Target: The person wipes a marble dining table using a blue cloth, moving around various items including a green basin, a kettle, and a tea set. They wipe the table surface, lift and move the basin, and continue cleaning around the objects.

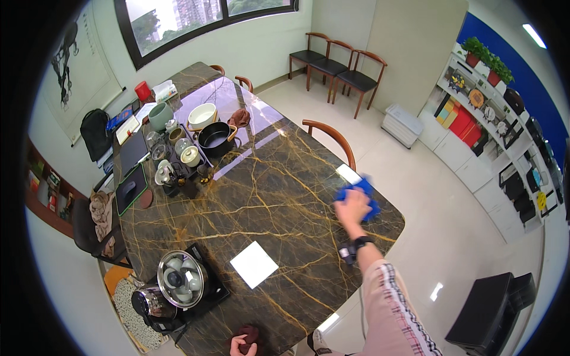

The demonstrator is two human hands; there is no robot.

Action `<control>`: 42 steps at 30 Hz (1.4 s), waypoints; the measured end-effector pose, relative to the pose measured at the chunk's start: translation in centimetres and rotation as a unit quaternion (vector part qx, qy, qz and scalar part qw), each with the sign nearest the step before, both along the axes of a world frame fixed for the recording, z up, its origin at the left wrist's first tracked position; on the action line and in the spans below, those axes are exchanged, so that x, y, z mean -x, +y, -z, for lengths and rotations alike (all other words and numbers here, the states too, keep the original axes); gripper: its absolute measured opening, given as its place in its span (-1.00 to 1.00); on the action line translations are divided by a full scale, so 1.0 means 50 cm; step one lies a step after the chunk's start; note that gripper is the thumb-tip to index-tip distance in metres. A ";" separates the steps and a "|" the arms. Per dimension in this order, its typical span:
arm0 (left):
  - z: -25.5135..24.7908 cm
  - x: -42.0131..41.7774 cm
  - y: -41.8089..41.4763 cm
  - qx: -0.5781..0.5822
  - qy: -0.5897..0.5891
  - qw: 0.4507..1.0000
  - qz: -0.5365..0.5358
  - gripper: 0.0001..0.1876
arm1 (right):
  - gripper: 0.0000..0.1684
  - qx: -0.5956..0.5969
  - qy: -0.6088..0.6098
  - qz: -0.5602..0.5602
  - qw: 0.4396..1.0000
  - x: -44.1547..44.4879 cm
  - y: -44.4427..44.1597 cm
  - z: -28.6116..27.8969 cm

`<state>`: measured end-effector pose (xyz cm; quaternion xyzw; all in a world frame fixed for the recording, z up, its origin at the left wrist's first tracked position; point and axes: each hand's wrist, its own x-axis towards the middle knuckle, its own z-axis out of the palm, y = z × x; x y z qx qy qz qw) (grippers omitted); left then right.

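My right hand [352,207] presses a blue cloth [368,196] against the dark marble table [285,178] near its right edge; hand and cloth are a little blurred. A dark watch band is on that wrist, and a small dark device [347,254] lies beside it. At the bottom edge of the view, my left hand [243,346] has its fingers curled on a dark maroon cloth [249,334]. A white square sheet [254,264] lies flat between the hands. Left of it, a glass-lidded pot [181,279] holding pale cups stands on a black cooktop [218,285].
At the table's far left stand a black pot [215,141], a white bowl [202,116], a green pot [160,116] and several tea vessels. A mouse [129,188] rests on a black pad. A wooden chair [334,135] stands by the right edge. A glass kettle [153,302] is beside the cooktop.
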<state>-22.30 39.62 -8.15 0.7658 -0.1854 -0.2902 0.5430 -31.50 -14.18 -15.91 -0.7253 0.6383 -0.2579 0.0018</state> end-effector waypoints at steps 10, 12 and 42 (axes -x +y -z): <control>-0.011 -0.009 -0.105 -0.105 -0.192 0.953 0.209 -0.80 | -0.60 -0.021 -0.056 -0.590 0.805 -0.338 0.202 -0.009; -0.011 -0.006 -0.110 -0.122 -0.201 0.943 0.236 -0.78 | -0.55 -0.040 -0.047 -0.428 0.902 -0.278 0.075 -0.047; 0.018 -0.074 0.597 0.093 0.122 0.988 -0.018 -0.72 | -0.49 -0.024 0.038 -0.212 0.976 -0.022 0.861 0.042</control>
